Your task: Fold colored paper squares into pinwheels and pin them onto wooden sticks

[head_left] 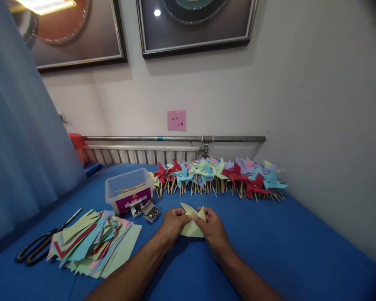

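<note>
My left hand (172, 225) and my right hand (213, 230) both pinch a pale yellow cut paper square (191, 223) over the blue table (269, 242), folding its points toward the centre. A pile of coloured cut paper sheets (92, 244) lies to the left of my left arm. Black scissors (44, 242) rest beside that pile. A clear plastic box (128, 190) with wooden sticks stands behind the pile, and two small open boxes of pins (147, 211) sit in front of it.
A long row of finished paper pinwheels on sticks (219, 177) lies along the back of the table under a metal pipe (175, 138). A blue curtain (21, 138) hangs at the left. A pink note (176, 120) is stuck on the wall.
</note>
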The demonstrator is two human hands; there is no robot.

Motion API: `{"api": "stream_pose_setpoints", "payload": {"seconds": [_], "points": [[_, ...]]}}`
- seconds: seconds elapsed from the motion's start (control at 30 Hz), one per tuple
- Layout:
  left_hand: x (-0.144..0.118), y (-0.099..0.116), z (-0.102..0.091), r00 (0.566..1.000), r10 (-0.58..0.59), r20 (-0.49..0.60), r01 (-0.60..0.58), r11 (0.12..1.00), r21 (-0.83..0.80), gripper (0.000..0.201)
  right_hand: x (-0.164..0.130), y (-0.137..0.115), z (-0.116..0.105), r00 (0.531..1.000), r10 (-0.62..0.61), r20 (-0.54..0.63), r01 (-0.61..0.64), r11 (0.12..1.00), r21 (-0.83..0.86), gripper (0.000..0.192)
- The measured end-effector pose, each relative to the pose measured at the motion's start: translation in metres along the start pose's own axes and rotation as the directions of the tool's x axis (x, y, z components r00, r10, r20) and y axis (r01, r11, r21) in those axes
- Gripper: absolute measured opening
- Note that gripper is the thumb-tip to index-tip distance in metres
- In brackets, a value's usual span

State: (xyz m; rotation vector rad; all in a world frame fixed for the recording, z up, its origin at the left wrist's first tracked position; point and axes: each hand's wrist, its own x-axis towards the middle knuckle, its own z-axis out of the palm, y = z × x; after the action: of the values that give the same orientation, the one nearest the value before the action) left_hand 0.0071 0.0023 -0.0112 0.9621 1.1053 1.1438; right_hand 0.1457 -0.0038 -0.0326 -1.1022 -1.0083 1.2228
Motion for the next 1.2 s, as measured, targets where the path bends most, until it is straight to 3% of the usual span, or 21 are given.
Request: {"api": "stream_pose_setpoints", "payload": {"seconds": [0.3,0.5,0.73,1.2], "points": [[-0.003,0.005,-0.001,0.999,0.017,0.031,-0.016,0.998,-0.056,0.03,0.001,-0.003,-0.002,1.0,-0.012,-0.02,0.011,0.999,-0.041,0.044],[0.0,-0.001,0.0,0.998,0.006,0.065,-0.006,1.0,-0.004,0.034,0.002,-0.001,-0.002,1.0,-0.016,-0.008,0.015,0.997,-0.079,0.04],[0.0,0.001,0.0,1.0,-0.005,0.025,0.004,1.0,0.013,0.03,-0.002,-0.006,-0.001,0.999,-0.019,0.031,0.022,0.995,-0.1,0.043],[-0.002,0.003,-0.003,0.997,-0.035,0.075,0.037,0.999,-0.031,0.022,-0.008,-0.014,-0.001,0.986,-0.126,0.108,0.146,0.969,-0.2,0.043]]}}
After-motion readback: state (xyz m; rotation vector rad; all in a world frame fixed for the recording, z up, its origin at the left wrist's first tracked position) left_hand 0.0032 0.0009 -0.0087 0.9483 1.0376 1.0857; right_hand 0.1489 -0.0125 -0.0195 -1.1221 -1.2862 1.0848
